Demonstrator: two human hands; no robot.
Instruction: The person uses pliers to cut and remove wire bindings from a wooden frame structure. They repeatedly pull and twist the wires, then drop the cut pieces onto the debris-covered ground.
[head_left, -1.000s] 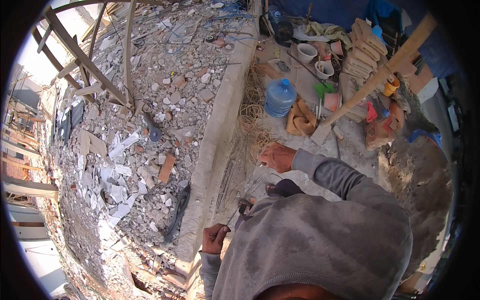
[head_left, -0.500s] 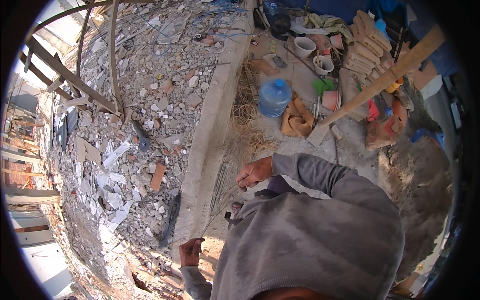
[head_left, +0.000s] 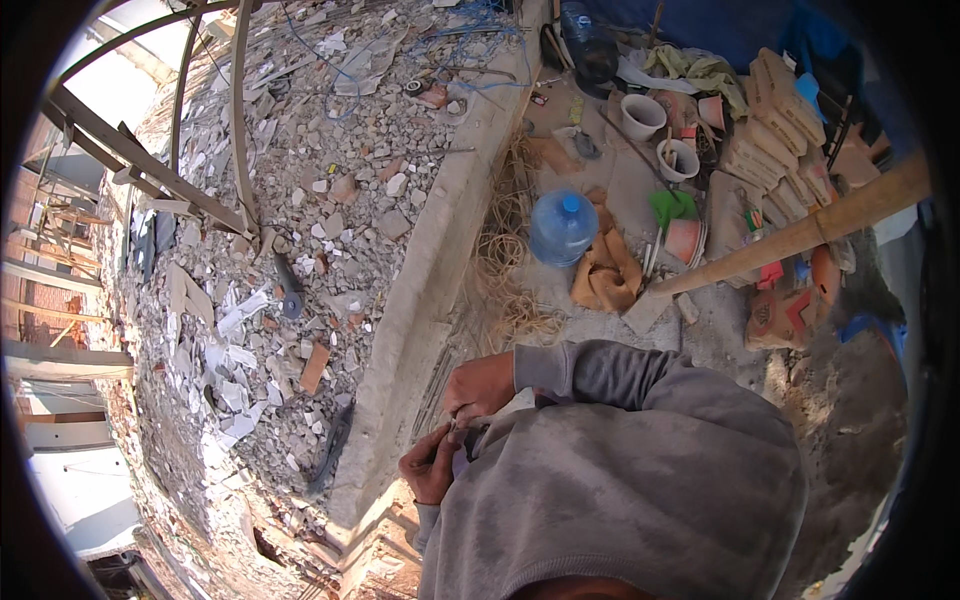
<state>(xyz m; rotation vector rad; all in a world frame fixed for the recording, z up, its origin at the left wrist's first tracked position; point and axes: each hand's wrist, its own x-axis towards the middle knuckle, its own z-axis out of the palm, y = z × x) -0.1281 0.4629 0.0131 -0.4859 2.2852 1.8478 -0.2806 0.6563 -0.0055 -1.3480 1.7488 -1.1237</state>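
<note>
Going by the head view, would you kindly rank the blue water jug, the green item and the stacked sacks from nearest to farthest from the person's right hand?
From the right hand:
1. Blue water jug, ahead and slightly right.
2. Green item, farther right, beyond the jug.
3. Stacked sacks, far ahead, toward the upper right.

Jug (head_left: 563,232): smooth, glossy translucent plastic. Sweatshirt (head_left: 620,470): matt cloth. Pole (head_left: 800,237): wood, fairly smooth. Ledge (head_left: 408,300): rough, matt concrete. Rubble (head_left: 345,205): rough, dusty.
</note>
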